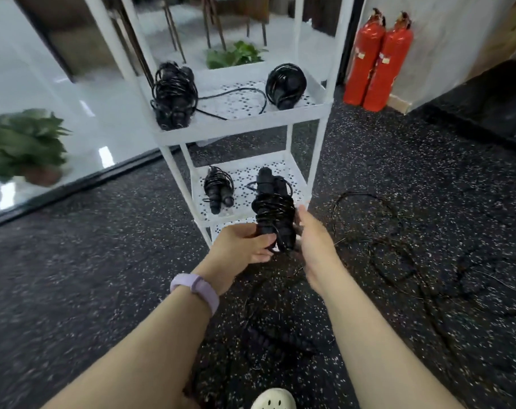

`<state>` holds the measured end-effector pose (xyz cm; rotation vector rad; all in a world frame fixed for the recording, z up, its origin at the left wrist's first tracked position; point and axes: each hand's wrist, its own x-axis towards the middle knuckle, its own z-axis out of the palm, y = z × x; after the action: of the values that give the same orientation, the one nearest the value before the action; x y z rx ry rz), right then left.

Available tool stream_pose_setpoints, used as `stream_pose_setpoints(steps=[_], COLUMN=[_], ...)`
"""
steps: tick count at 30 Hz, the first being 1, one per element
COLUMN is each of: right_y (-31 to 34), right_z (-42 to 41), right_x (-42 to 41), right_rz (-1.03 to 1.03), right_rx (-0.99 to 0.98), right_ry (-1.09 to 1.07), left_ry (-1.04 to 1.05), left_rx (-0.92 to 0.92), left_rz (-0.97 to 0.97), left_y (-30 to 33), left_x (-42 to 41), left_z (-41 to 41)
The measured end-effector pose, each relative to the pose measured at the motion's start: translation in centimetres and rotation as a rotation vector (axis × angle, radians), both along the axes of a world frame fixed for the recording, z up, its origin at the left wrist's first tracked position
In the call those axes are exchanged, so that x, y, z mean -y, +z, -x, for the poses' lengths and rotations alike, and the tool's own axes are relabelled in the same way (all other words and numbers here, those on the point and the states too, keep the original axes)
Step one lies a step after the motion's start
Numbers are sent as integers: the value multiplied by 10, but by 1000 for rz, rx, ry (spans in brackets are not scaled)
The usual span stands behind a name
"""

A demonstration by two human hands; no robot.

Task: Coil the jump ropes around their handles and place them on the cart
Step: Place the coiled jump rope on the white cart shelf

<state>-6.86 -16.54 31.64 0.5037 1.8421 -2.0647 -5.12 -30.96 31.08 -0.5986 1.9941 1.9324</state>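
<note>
Standing in the upper middle of the frame: a white cart (239, 125) with perforated shelves. On its upper shelf, one coiled rope bundle (172, 95) at the left and another coiled bundle (284, 84) at the right, a loose strand trailing between them. On the lower shelf, a smaller coiled bundle (218, 188) at the left. Behind the cart, a green plant (234, 54); at the left edge, a second plant (23, 146) beside a glass wall; at the upper right, two red fire extinguishers (377, 60) against a pale wall. Sprawled over the speckled dark floor at the right, loose black ropes (398, 249); lower middle, a pair of ribbed handles (280, 338) lying on the floor. At the bottom edge, a white clog (273, 399).

Held just in front of the lower shelf, centre frame: a wrapped jump rope (274, 211), handles upright and side by side. Left hand (242, 249), lilac wristband (197, 290) on its wrist, gripping the handles' lower ends with thumb and fingers curled around them. Right hand (315, 240) against the bundle's right side, thumb touching the coils; how its other fingers lie, cannot tell.
</note>
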Motion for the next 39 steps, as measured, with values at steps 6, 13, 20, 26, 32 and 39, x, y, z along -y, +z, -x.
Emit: stream_pose_setpoints(steps=[6, 13, 20, 26, 32, 39], right_y=[-28, -50, -66, -83, -88, -93], right_z=[25, 86, 118, 132, 138, 141], right_x=[43, 58, 63, 56, 55, 49], right_rz=[-79, -253, -348, -366, -348, -358], right_rx=[-52, -134, -224, -271, -236, -240], right_ry=[129, 135, 146, 196, 315, 387], left_ry=[199, 291, 193, 159, 170, 139], left_rx=[21, 16, 54, 76, 128, 136], left_rz=[51, 214, 440, 591, 651, 807], left_y=[-22, -39, -63, -77, -94, -100], left_x=[26, 39, 41, 32, 33, 28], left_z=[38, 100, 152, 171, 174, 173])
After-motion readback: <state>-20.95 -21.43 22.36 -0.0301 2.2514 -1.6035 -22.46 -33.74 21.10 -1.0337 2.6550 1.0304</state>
